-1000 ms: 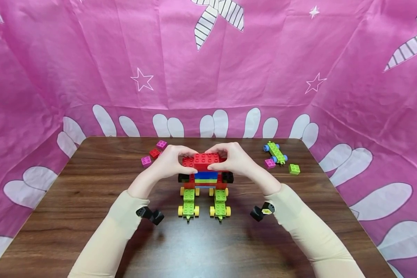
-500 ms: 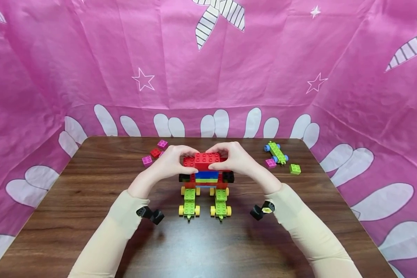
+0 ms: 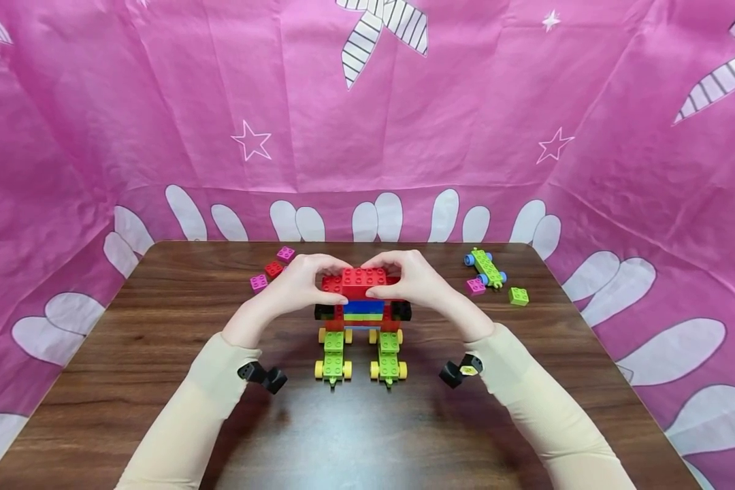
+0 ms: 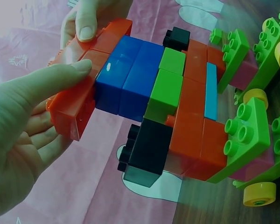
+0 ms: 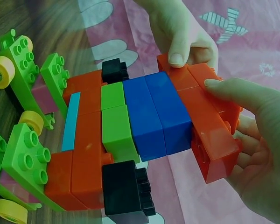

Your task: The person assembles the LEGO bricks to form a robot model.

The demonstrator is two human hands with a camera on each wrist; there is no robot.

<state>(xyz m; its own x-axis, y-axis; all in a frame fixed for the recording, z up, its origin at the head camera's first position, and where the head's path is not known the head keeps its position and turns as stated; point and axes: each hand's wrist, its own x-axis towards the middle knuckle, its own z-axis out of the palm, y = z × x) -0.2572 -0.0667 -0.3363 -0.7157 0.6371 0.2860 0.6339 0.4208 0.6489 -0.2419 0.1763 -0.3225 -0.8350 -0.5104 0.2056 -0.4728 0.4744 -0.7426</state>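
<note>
Mid-table stands a toy brick figure, gripped at its top by both hands. My left hand (image 3: pixel 290 289) and right hand (image 3: pixel 421 286) hold opposite ends of the top red bricks (image 3: pixel 365 276), thumbs on the near face, other fingers behind and partly hidden. Below these come blue bricks (image 4: pixel 130 77), lime bricks (image 4: pixel 164 88) and a red row (image 5: pixel 87 140). Black bricks (image 5: pixel 126 191) jut out at both sides. A light blue piece (image 4: pixel 211 91) lies under the red row. Two lime wheeled bases (image 3: pixel 333 366) with yellow wheels (image 4: pixel 260 193) carry the figure, with pink bricks (image 4: pixel 256 165) between.
At the back left lie pink bricks (image 3: pixel 286 254) and a red brick (image 3: pixel 273 269), partly behind the left hand. Back right holds a lime wheeled base (image 3: pixel 487 268) with blue wheels, a pink brick (image 3: pixel 476 286) and a lime brick (image 3: pixel 518 296). A pink curtain (image 3: pixel 331 150) surrounds the table.
The head view shifts very slightly. Both hands keep their hold on the top red bricks, and the figure stays in place.
</note>
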